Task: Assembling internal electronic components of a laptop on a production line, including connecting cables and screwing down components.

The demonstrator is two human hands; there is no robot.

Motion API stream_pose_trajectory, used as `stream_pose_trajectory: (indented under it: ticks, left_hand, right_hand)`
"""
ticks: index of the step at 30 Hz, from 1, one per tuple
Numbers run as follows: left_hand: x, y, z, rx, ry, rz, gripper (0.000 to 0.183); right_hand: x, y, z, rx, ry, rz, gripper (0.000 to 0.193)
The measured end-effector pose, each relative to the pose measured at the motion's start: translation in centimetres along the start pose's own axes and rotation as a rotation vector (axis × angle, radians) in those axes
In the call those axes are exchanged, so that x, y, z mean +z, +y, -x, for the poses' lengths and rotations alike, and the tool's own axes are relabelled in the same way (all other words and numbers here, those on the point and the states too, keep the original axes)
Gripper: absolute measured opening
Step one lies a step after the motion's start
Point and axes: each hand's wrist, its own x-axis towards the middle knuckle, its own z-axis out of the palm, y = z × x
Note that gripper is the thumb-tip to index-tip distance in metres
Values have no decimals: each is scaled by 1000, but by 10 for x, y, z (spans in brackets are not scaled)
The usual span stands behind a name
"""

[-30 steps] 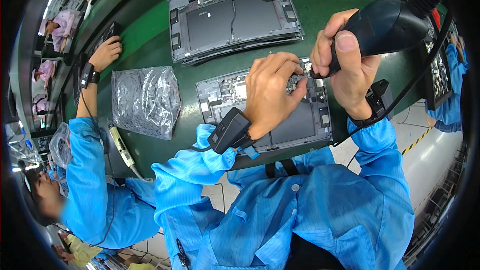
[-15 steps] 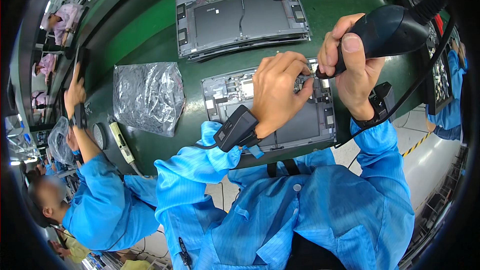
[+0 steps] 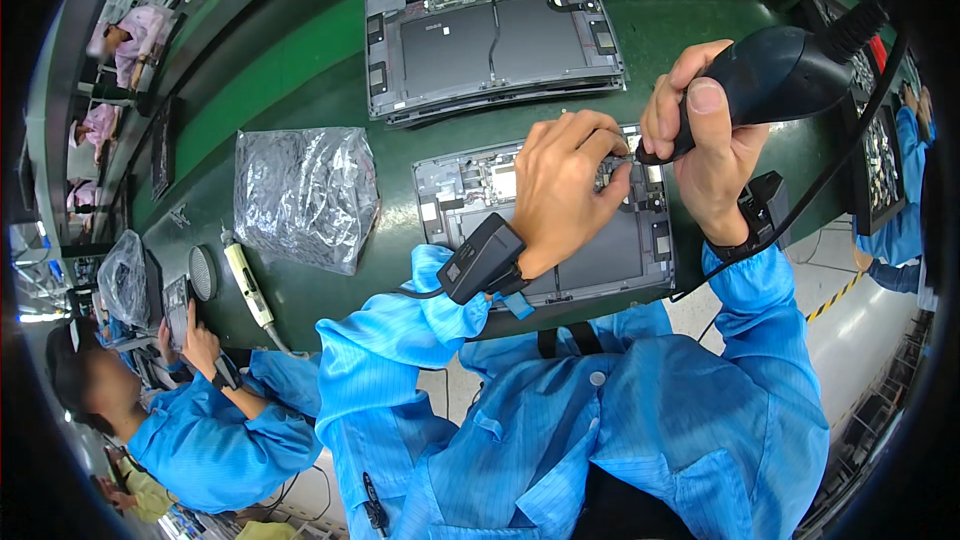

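Note:
In front of me lies an opened laptop base [image 3: 600, 260] with its inner parts showing. Over its upper right part my left hand [image 3: 570, 185] bends down, thumb and fingertips drawn together at the circuit board. Whatever sits between those fingertips is hidden. My right hand [image 3: 705, 150] is wrapped round a black, bulbous corded hand tool [image 3: 775, 75], whose exact kind I cannot make out. The tool's narrow end points down to the left, close beside my left fingertips at the board's edge.
Beyond it stands a stack of similar laptop bases [image 3: 490, 40]. To the left lie a clear plastic bag [image 3: 305, 195], a pale electric screwdriver [image 3: 248, 285] and a round grey mesh-faced object [image 3: 202, 272]. A co-worker [image 3: 215, 440] sits at left. The tool's cable [image 3: 840, 165] loops down at right.
The co-worker at left has lowered a raised arm and now holds a flat object. My view has shifted slightly; both my hands stay in nearly the same place on the laptop base.

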Motion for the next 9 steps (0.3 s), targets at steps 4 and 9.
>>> stream_pose_trajectory:
  ticks: [4,9]
  left_hand:
    - [2,-2,1,5,0,10,21]
    - [3,-5,2,43,28,4,20]
  right_hand:
    - [-2,2,1,-16,-28,-12,18]
    - [-3,5,3,-23,-50,-9,19]
